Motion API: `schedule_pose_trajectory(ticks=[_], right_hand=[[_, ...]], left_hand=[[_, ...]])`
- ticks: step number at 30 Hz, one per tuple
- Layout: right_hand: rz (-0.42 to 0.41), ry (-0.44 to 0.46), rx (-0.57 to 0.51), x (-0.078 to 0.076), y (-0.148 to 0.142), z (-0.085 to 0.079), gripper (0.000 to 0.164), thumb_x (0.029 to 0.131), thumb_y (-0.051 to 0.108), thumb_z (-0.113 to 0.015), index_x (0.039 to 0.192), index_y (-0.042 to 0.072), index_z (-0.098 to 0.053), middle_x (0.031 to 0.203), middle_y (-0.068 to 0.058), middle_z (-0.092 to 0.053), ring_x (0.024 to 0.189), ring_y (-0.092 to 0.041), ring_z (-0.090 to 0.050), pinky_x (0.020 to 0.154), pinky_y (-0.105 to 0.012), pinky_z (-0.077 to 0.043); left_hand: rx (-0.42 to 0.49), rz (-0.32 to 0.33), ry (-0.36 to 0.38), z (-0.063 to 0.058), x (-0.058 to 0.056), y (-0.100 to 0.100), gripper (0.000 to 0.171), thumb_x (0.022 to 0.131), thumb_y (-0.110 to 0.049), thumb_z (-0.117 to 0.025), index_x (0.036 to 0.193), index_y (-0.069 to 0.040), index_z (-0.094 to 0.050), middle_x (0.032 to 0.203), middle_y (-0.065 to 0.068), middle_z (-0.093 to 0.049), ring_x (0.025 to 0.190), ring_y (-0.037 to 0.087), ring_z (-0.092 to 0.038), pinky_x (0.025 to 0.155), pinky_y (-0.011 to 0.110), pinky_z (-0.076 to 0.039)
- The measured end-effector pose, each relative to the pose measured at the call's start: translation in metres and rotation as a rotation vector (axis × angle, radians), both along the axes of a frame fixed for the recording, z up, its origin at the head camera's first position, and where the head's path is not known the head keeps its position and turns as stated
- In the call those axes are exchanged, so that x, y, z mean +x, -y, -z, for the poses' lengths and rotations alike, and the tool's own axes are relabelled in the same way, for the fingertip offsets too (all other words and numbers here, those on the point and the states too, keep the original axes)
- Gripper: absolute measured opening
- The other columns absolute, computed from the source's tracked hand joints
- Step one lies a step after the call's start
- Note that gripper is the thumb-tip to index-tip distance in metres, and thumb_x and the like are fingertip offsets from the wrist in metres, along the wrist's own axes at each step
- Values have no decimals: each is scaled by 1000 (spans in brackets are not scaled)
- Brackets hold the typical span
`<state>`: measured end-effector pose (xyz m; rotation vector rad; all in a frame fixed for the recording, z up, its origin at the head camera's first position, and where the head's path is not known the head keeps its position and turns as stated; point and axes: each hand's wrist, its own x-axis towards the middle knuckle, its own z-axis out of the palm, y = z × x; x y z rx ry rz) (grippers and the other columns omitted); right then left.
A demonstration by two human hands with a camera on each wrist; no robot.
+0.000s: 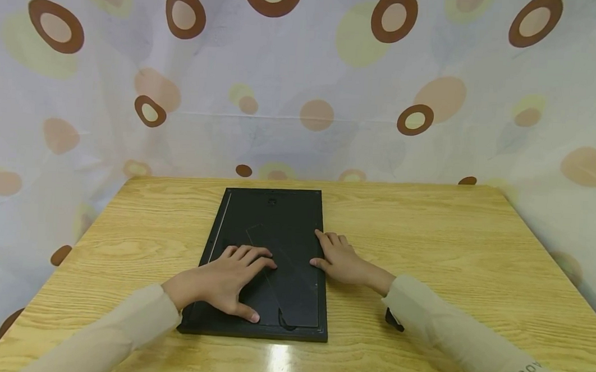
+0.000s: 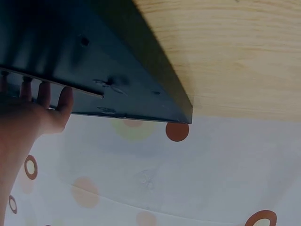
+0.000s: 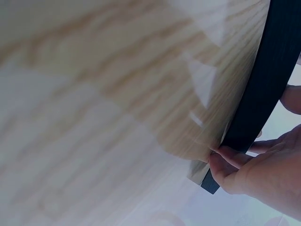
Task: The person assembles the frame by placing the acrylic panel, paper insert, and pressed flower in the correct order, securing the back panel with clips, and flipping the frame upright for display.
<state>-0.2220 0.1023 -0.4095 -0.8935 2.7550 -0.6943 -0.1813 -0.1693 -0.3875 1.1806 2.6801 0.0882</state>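
Observation:
A black picture frame (image 1: pixel 293 219) lies face down on the wooden table, its back and flat easel stand (image 1: pixel 277 297) showing. My left hand (image 1: pixel 232 278) rests on the back's lower left part with fingers spread and slightly bent, the thumb near the bottom. In the left wrist view, the fingertips of this hand (image 2: pixel 40 108) reach the dark backing beside a thin raised edge. At the frame's right side, my right hand (image 1: pixel 342 261) holds the edge, thumb and index finger on top. The right wrist view shows its bent fingers (image 3: pixel 230 162) against the frame's outer side (image 3: pixel 254 89).
The wooden table (image 1: pixel 427 232) extends on both sides of the frame. A cloth with brown and beige spots (image 1: pixel 282 95) hangs behind and beside it. A small black piece (image 1: pixel 394 320) shows under my right sleeve. The glossy tabletop reflects light near the front.

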Motion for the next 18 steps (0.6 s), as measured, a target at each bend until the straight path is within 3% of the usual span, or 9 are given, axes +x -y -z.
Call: schedule_pose_trajectory(ticks=[11, 18], right_hand=[[12, 21, 8, 1, 0, 0, 65, 95, 24, -48, 142, -8, -18, 138, -31, -30, 124, -48, -29, 101, -57, -28], [3, 16, 10, 1, 0, -3, 65, 95, 24, -48, 142, -8, -18, 137, -31, -31, 123, -47, -31, 101, -56, -28]], left_hand=[[-31, -47, 59, -5, 0, -3, 90, 70, -71, -58, 140, -24, -26, 149, 6, -19, 134, 26, -23, 102, 51, -23], [10, -39, 21, -4, 0, 1, 95, 67, -75, -56, 142, -27, -24, 149, 4, -20, 133, 23, -24, 104, 51, -20]])
